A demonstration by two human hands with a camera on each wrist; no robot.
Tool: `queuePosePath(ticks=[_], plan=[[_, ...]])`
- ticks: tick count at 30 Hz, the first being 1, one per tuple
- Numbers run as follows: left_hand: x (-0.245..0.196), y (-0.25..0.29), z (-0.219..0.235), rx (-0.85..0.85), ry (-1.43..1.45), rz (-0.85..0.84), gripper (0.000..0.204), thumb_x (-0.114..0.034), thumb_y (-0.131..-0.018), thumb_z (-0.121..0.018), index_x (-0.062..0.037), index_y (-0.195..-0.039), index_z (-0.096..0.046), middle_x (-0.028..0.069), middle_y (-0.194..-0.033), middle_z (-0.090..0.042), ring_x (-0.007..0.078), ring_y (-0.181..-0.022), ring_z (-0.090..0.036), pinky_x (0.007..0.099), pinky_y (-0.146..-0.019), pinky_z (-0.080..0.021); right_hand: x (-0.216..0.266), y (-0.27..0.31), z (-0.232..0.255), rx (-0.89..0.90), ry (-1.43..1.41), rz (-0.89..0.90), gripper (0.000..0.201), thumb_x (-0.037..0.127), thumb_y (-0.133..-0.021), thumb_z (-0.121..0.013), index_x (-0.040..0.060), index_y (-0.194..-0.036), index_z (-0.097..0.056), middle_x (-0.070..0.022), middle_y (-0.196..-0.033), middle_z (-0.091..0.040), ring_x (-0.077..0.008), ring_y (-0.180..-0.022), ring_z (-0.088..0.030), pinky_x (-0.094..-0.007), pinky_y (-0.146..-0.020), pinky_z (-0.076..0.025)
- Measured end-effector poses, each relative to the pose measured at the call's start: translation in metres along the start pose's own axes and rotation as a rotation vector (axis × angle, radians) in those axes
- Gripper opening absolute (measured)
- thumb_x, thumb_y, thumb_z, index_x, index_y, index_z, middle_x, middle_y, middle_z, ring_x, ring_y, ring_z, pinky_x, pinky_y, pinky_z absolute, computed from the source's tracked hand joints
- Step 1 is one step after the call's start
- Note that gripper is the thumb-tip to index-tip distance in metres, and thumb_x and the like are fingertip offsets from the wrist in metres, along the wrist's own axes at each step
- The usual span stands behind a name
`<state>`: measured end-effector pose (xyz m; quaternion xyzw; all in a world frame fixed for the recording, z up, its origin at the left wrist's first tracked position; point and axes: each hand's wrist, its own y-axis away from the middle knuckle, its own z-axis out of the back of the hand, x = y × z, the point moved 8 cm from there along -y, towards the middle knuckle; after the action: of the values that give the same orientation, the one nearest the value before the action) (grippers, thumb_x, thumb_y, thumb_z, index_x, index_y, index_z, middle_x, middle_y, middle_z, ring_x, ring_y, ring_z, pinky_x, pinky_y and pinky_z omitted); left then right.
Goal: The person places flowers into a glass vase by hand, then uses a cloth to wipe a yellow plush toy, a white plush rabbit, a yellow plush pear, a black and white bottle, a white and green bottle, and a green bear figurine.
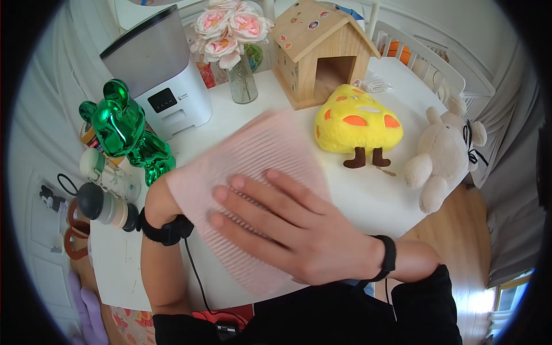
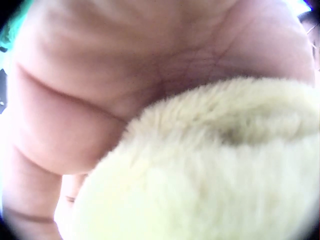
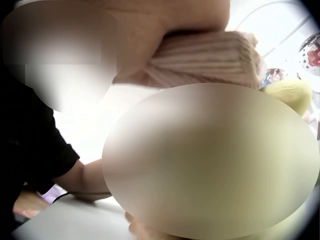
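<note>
right hand spread on pink cloth; left hand grips pale plush underneath; yellow toy far right.

The cloth is striped in pink; right of it, a yellow plush is patched with orange.

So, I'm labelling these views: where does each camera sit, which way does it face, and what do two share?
Head: worn on the head, looking forward and down at table and pink cloth; shows right hand, forearms, black sleeves.
Left wrist: on that wrist, facing the palm of the left hand, pale fuzzy thing close up.
Right wrist: on that wrist, facing the pink cloth; shows part of the right hand, a forearm, a sleeve; blurred patches hide much.
Shared: head and right wrist both show the cloth.
</note>
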<state>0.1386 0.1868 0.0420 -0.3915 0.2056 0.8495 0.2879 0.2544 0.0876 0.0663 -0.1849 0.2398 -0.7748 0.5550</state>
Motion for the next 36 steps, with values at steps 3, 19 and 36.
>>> queuePosePath(ticks=[3, 19, 36], plan=[[0.003, -0.001, -0.001, -0.033, -0.151, -0.119, 0.086, -0.029, -0.078, -0.086, -0.0008, -0.146, -0.043, 0.0126, -0.133, -0.059, 0.0205, -0.119, -0.057, 0.0346, -0.107, -0.045, -0.018, 0.009, -0.025, 0.074, 0.013, -0.113, 0.064, 0.013, -0.086, -0.062, 0.0079, -0.148, -0.049, -0.0188, -0.157, -0.041, -0.0353, -0.144, -0.043, -0.0496, -0.119, -0.030], [0.066, 0.012, -0.002, -0.126, 0.589, -0.086, 0.089, -0.030, -0.085, -0.080, 0.0005, -0.153, -0.031, 0.0142, -0.139, -0.057, 0.0255, -0.126, -0.057, 0.0357, -0.106, -0.046, 0.005, -0.006, -0.025, 0.118, -0.073, -0.058, 0.075, 0.012, -0.079, -0.076, -0.0002, -0.147, -0.047, -0.0245, -0.153, -0.043, -0.0399, -0.145, -0.039, -0.0544, -0.118, -0.029], [-0.002, 0.027, 0.019, -0.127, -0.147, -0.105, 0.091, -0.028, -0.073, -0.088, -0.0014, -0.146, -0.040, 0.0165, -0.134, -0.057, 0.0251, -0.122, -0.058, 0.0355, -0.102, -0.048, -0.060, 0.014, 0.007, -0.302, -0.345, -0.348, 0.067, -0.001, -0.078, -0.059, -0.0062, -0.144, -0.046, -0.0259, -0.145, -0.050, -0.0397, -0.137, -0.048, -0.0482, -0.117, -0.033]])
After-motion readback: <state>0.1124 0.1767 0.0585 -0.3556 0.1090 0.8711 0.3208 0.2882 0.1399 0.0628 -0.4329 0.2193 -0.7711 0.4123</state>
